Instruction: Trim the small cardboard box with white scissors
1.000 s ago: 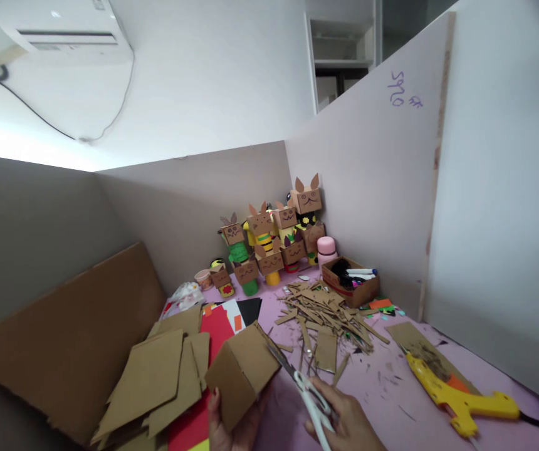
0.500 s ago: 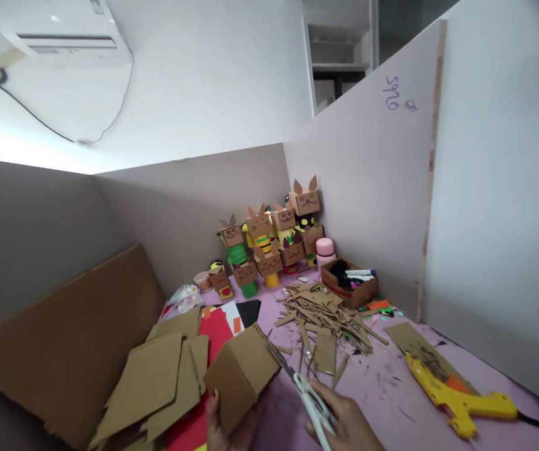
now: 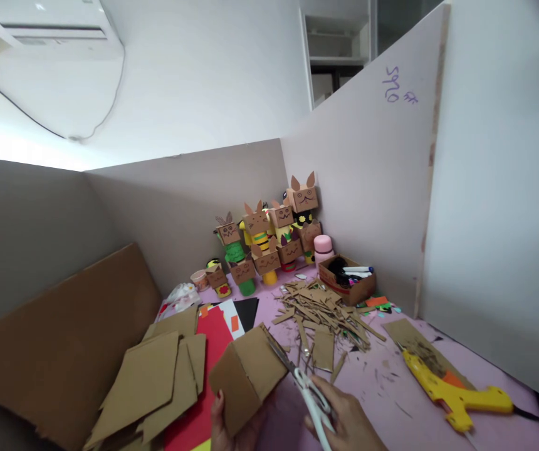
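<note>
A small cardboard box [image 3: 245,369] is tilted above the table, and my left hand [image 3: 229,426] grips it from below and the left side. White-handled scissors [image 3: 308,394] sit in my right hand [image 3: 345,416], fingers wrapped round the handles. Their dark blades lie along the box's upper right edge; whether they cut into the cardboard I cannot tell. Red paper [image 3: 213,338] lies under and behind the box. Just past the scissors is a heap of cardboard strips [image 3: 316,310].
Cardboard sheets [image 3: 140,376] are stacked at left beside a large leaning panel [image 3: 72,338]. A yellow glue gun [image 3: 457,394] lies at right. Several cardboard animal figures [image 3: 266,260] stand at the back, near a pink bottle [image 3: 323,245] and a box of markers [image 3: 351,285].
The box and my left hand have shifted slightly right, closer to the scissors. My right hand has barely moved. The camera view has shifted a little.
</note>
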A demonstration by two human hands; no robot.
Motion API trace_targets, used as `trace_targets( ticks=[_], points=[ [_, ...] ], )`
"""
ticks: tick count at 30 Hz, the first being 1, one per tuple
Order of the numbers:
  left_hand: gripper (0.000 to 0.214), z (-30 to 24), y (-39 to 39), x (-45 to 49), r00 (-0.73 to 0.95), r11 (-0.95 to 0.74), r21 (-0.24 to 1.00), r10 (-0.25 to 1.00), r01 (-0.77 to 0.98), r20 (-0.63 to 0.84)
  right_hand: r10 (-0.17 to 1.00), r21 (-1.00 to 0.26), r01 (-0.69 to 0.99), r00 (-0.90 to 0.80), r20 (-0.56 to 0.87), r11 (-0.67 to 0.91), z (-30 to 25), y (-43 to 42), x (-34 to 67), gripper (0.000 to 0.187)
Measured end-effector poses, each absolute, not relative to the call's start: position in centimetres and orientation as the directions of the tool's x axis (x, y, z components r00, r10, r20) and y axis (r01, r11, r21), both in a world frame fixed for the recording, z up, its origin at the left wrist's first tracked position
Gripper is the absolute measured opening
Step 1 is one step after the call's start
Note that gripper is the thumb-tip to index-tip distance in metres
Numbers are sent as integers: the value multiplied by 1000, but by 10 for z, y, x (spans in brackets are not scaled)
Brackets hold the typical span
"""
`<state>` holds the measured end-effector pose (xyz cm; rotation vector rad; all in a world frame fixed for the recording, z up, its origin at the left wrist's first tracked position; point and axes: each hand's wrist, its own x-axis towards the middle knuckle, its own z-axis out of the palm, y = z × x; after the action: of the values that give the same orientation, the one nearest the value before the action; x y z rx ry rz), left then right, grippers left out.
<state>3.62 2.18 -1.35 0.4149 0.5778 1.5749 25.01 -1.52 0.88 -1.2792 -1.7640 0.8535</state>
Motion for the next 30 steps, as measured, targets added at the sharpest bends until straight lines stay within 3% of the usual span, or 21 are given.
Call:
trace_targets(
  ticks=[8,15,30],
  points=[
    [33,-9,24,36,-119,-52,612,990,-789,-70,958,-904,331,-179,222,271,7,-15,249,49],
    [30,-4,17,26,-25,21,614,998,-789,-66,973,-883,412,-155,174,224,3,-12,251,49],
    [31,-7,21,28,68,95,594,995,-799,-67,952,-850,432,-181,245,301,10,-14,252,43]
  ],
)
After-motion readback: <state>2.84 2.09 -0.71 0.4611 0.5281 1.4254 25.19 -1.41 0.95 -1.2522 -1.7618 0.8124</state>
